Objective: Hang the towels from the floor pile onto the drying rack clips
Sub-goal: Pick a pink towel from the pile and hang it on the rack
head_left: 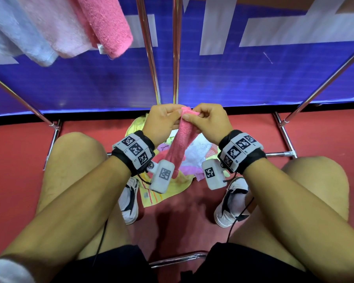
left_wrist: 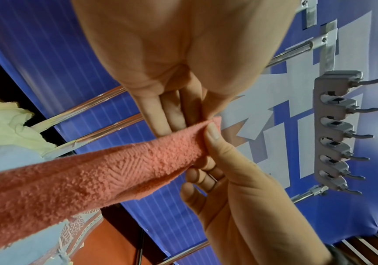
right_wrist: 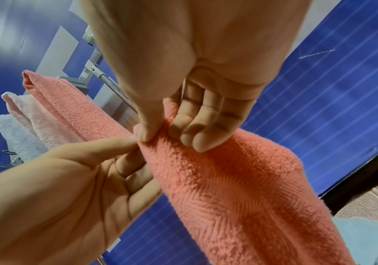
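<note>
Pinching the top edge of a coral-pink towel (head_left: 182, 137), the left hand (head_left: 161, 121) and right hand (head_left: 209, 121) meet thumb to thumb at the centre of the head view, roughly 12 o'clock from the knees. In the left wrist view the left hand's fingers (left_wrist: 160, 116) lie behind the cloth with the thumb pressing from the front, and the right hand's thumb (left_wrist: 212, 132) clamps the same corner. In the right wrist view the right hand's thumb and curled fingers (right_wrist: 190, 132) nip the edge, while the left hand (right_wrist: 69, 188) grips it from 8 o'clock. The towel hangs down from the pinch toward 6 o'clock, its lower end reaching the floor pile (head_left: 166, 186) of yellow, white and lilac cloths between the shoes (head_left: 129, 201). At 10 o'clock three hung towels (head_left: 70, 27), pale blue, pale pink and deep pink, dangle from the drying rack (head_left: 149, 58). A row of grey clips (left_wrist: 335, 132) shows at 3 o'clock in the left wrist view. Behind stands a blue banner (head_left: 253, 78); the floor (head_left: 18, 160) is red.
</note>
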{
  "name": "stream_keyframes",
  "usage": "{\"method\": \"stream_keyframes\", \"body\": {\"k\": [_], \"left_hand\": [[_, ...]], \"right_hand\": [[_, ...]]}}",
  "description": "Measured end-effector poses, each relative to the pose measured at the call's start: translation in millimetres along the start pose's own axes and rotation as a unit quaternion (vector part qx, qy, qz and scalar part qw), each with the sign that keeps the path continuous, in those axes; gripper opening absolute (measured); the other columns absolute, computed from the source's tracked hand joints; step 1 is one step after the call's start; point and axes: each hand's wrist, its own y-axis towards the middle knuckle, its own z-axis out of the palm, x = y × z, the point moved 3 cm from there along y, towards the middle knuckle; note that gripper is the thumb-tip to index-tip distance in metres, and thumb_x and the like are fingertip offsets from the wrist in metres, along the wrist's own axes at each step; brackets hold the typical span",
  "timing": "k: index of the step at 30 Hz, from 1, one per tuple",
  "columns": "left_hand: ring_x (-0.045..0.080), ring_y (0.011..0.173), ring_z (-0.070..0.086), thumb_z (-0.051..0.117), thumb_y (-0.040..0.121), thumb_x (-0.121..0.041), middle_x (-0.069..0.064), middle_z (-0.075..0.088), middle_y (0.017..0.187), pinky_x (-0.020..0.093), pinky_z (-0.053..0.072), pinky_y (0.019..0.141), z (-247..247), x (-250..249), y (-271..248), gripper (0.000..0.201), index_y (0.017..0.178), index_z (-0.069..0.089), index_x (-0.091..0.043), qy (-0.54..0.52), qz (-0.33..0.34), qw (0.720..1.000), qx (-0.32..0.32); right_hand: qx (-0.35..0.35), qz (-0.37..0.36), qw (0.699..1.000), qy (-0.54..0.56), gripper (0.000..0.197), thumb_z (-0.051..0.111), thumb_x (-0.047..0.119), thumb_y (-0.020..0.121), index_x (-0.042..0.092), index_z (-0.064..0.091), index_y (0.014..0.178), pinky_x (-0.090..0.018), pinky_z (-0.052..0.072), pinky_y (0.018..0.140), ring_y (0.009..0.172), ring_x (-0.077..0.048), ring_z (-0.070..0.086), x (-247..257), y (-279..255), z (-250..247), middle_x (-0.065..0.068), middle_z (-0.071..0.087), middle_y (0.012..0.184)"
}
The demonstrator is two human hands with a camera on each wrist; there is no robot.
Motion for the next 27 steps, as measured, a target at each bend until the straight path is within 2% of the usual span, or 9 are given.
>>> {"method": "stream_keyframes", "body": {"k": [2, 6, 9, 15, 17, 20, 22, 25, 27], "left_hand": [[0.024, 0.086, 0.074, 0.053, 0.100, -0.006, 0.020, 0.073, 0.098, 0.028, 0.059, 0.076, 0, 1, 0, 0.019, 0.107, 0.070, 0.001, 0.013, -0.002, 1.000, 0.006], [0.021, 0.083, 0.074, 0.050, 0.100, -0.003, 0.022, 0.073, 0.099, 0.025, 0.059, 0.074, 0, 1, -1, 0.024, 0.112, 0.069, 0.006, 0.032, -0.006, 0.999, 0.005], [0.021, 0.082, 0.075, 0.061, 0.094, -0.002, 0.021, 0.074, 0.096, 0.025, 0.058, 0.073, 1, -1, -4, 0.019, 0.108, 0.070, 0.007, 0.027, 0.013, 0.999, 0.014], [0.031, 0.086, 0.074, 0.069, 0.090, -0.006, 0.024, 0.073, 0.094, 0.035, 0.061, 0.076, -5, -1, -3, 0.016, 0.101, 0.074, 0.004, 0.070, 0.038, 0.997, 0.002], [0.029, 0.083, 0.072, 0.067, 0.091, -0.004, 0.027, 0.072, 0.094, 0.035, 0.061, 0.076, -6, -6, -2, 0.016, 0.101, 0.073, 0.006, 0.074, 0.050, 0.996, 0.005], [0.023, 0.078, 0.070, 0.063, 0.092, 0.000, 0.024, 0.072, 0.090, 0.032, 0.061, 0.075, -10, -13, -1, 0.013, 0.100, 0.072, 0.006, 0.067, 0.066, 0.996, 0.006], [0.018, 0.076, 0.068, 0.063, 0.093, 0.000, 0.017, 0.070, 0.085, 0.029, 0.059, 0.072, -16, -17, 1, 0.012, 0.099, 0.072, 0.003, 0.065, 0.076, 0.995, -0.009], [0.018, 0.075, 0.061, 0.064, 0.093, -0.010, 0.012, 0.067, 0.083, 0.031, 0.054, 0.069, -35, -20, 7, 0.010, 0.091, 0.074, -0.009, 0.053, 0.093, 0.992, -0.061], [0.016, 0.074, 0.060, 0.064, 0.093, -0.012, 0.008, 0.067, 0.082, 0.031, 0.054, 0.069, -50, -19, 12, 0.011, 0.089, 0.074, -0.015, 0.038, 0.092, 0.991, -0.094]], "right_hand": [[-0.002, 0.005, 1.000, 0.004, 0.039, 0.075, 0.054, 0.066, 0.016, 0.070, 0.072, -0.054, 0.054, 0.058, 0.056, -0.023, 0.052, -2, 1, 0, -0.028, 0.059, 0.068], [0.003, 0.011, 1.000, -0.002, 0.046, 0.074, 0.059, 0.064, 0.013, 0.070, 0.072, -0.052, 0.053, 0.059, 0.055, -0.023, 0.052, -5, 2, -1, -0.028, 0.060, 0.067], [0.003, 0.009, 1.000, -0.007, 0.049, 0.074, 0.060, 0.065, 0.012, 0.069, 0.071, -0.049, 0.052, 0.058, 0.054, -0.022, 0.050, -5, 1, -3, -0.028, 0.060, 0.065], [0.018, -0.004, 0.998, -0.058, 0.037, 0.078, 0.043, 0.076, 0.007, 0.067, 0.073, -0.039, 0.048, 0.055, 0.056, -0.016, 0.048, -5, 0, -3, -0.016, 0.055, 0.060], [0.028, -0.008, 0.997, -0.068, 0.040, 0.078, 0.041, 0.078, 0.003, 0.066, 0.076, -0.032, 0.040, 0.054, 0.056, -0.012, 0.043, -4, 0, -3, -0.008, 0.049, 0.060], [0.050, -0.025, 0.989, -0.140, 0.033, 0.076, 0.038, 0.081, 0.007, 0.067, 0.076, -0.015, 0.032, 0.052, 0.057, -0.009, 0.040, 0, -1, -6, -0.003, 0.047, 0.063], [0.067, -0.039, 0.979, -0.188, 0.033, 0.076, 0.039, 0.081, 0.009, 0.066, 0.071, -0.020, 0.034, 0.062, 0.070, -0.012, 0.045, -5, 2, -8, -0.004, 0.050, 0.075], [0.104, -0.027, 0.961, -0.255, 0.027, 0.076, 0.037, 0.081, 0.013, 0.069, 0.071, -0.026, 0.035, 0.088, 0.101, -0.019, 0.047, -19, 5, -12, -0.009, 0.050, 0.105], [0.112, -0.020, 0.952, -0.285, 0.029, 0.074, 0.036, 0.084, 0.008, 0.073, 0.078, -0.024, 0.033, 0.092, 0.111, -0.023, 0.048, -25, 6, -16, -0.011, 0.052, 0.114]]}}
